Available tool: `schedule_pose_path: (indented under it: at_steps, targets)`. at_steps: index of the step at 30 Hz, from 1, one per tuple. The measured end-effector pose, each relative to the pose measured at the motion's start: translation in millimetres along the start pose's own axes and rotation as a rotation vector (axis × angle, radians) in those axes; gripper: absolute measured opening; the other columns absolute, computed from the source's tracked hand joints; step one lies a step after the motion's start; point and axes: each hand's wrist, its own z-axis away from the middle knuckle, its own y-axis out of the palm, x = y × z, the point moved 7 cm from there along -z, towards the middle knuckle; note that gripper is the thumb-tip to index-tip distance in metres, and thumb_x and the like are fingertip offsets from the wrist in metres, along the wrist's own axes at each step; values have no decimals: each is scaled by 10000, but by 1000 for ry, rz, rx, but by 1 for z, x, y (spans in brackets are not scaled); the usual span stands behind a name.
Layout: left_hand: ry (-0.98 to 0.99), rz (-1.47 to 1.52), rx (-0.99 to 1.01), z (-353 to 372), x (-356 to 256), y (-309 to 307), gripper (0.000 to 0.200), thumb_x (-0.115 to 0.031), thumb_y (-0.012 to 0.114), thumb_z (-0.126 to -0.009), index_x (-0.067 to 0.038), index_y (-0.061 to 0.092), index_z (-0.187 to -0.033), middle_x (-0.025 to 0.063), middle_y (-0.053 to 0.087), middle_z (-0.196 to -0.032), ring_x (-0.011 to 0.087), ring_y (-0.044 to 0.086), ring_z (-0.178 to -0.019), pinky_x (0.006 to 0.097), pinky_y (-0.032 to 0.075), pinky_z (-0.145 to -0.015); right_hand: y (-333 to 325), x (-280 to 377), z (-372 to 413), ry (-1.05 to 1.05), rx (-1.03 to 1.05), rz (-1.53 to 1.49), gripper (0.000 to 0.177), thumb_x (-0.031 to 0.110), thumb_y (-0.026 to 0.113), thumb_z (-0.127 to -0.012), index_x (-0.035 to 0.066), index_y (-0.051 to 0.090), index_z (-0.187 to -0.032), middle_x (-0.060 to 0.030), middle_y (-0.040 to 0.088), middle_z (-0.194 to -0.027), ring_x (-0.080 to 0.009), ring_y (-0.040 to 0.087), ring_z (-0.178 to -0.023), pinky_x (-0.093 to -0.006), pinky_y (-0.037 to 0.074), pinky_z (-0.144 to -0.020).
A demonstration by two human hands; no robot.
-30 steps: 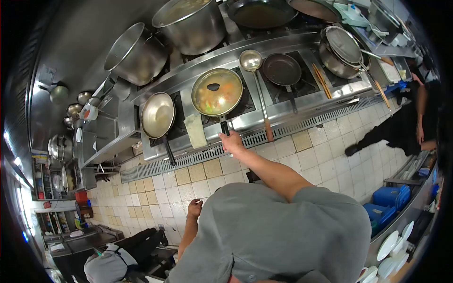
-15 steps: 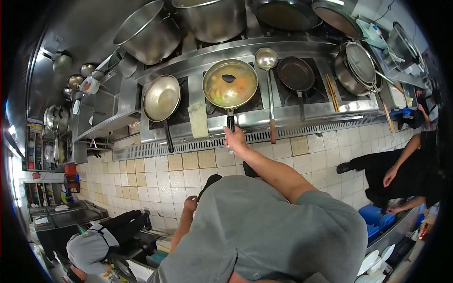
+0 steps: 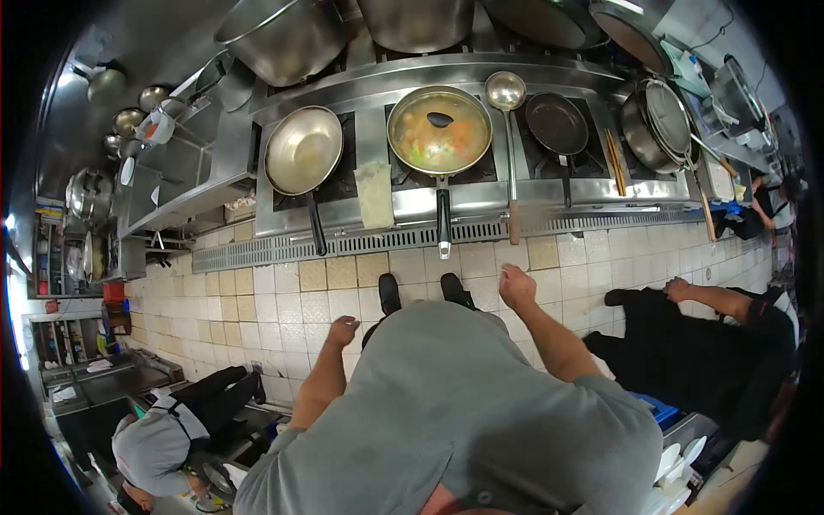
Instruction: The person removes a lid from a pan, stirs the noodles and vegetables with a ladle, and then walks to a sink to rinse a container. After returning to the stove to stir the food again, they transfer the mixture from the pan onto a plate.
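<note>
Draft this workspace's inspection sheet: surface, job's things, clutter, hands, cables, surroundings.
Surface: steel stove; shallow open pan left, dark pan right.
Job's things: clear-lidded pan, food visible inside, handle overhanging the front.
Clutter: cloth, ladle and wooden sticks lying among the pans.
Hands: left hand and right hand off the stove, touching no cookware.
Cables: thin dark cord at upper-right wall.
Surroundings: tiled floor; co-worker lower left, another at right.

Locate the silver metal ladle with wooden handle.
In the head view, the ladle lies right of centre, between the round glass-lidded metal pan and the dark round frying pan.
</note>
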Motion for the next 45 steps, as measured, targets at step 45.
schedule_pose_path:
  at_steps: [45]
  targets:
    - [110, -148, -2, 17, -48, 14, 424, -349, 643, -859, -23, 663, -1130, 205, 672, -1111, 314, 642, -1045, 367, 494, -940, 119, -91, 14, 463, 908, -190, 302, 285, 580, -907, -2, 644, -978, -105, 639, -706, -199, 627, -571, -357, 532, -478]
